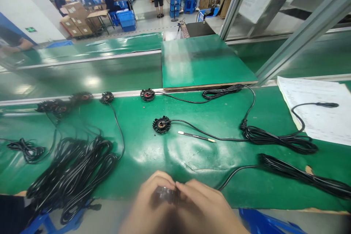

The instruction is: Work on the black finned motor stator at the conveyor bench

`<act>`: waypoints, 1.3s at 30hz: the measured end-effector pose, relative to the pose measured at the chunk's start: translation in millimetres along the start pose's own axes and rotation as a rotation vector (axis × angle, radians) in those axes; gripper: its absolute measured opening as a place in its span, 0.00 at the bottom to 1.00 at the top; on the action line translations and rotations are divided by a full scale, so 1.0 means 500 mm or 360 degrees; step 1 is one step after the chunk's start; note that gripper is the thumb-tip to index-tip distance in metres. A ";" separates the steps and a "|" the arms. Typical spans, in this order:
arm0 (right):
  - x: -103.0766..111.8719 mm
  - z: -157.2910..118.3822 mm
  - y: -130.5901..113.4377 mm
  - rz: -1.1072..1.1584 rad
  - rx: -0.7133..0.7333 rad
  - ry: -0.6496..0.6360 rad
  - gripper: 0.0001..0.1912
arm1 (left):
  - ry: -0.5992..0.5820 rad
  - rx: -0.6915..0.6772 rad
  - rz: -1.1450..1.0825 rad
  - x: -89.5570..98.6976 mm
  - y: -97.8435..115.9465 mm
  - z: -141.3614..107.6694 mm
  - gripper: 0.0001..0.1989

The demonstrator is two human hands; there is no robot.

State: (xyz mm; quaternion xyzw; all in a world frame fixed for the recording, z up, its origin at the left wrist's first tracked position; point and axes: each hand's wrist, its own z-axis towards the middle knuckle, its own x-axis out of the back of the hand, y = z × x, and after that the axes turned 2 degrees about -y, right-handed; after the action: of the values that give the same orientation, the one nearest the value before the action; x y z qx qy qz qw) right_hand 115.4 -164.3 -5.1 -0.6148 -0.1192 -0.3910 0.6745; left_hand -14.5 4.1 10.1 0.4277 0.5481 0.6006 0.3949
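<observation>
My left hand and my right hand meet at the table's front edge, fingertips pinched together. Between them sits a small dark, shiny part, mostly covered by the fingers, so its kind does not show. A black cable leads from beside my right hand to a coiled bundle on the right. Ahead of the hands lies a black round finned part with a cable attached. Next to it is a thin black pen-like tool with pale ends. A second finned part lies farther back.
On the left, several coiled black cables hang partly over the edge, with blurred finned parts behind. Paper sheets lie at right beneath a cable end. A raised green board and metal post stand beyond. Several people are in the background.
</observation>
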 end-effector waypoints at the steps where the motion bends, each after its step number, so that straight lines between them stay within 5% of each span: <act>1: 0.002 0.003 -0.002 0.0015 -0.0018 -0.0045 0.24 | -0.0007 -0.0012 0.0004 -0.002 -0.001 -0.003 0.08; 17: -0.095 -0.037 0.000 -0.0294 -0.0069 0.0122 0.12 | -0.0024 -0.0029 0.0048 -0.007 -0.005 -0.012 0.03; 23: -0.050 -0.007 0.000 0.0423 -0.0339 0.0048 0.11 | -0.0045 0.0275 0.0020 -0.005 0.010 0.014 0.05; 26: -0.023 0.008 0.007 0.0680 -0.0521 -0.0045 0.08 | -0.0156 0.0460 -0.0211 0.002 0.030 0.028 0.14; 29: -0.010 0.015 0.009 0.0621 -0.0499 -0.0129 0.08 | -0.0170 0.0458 -0.0294 0.003 0.036 0.030 0.19; 39: -0.013 0.018 0.000 0.0548 -0.0485 -0.0236 0.06 | -0.0020 0.0573 -0.0308 -0.022 0.041 0.023 0.10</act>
State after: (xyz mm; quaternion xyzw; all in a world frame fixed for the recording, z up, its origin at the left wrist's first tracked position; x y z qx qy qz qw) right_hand 114.1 -153.4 -7.4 -0.7477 -0.0015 -0.2376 0.6201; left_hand -0.3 -4.2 30.2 0.4403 0.6827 0.4495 0.3713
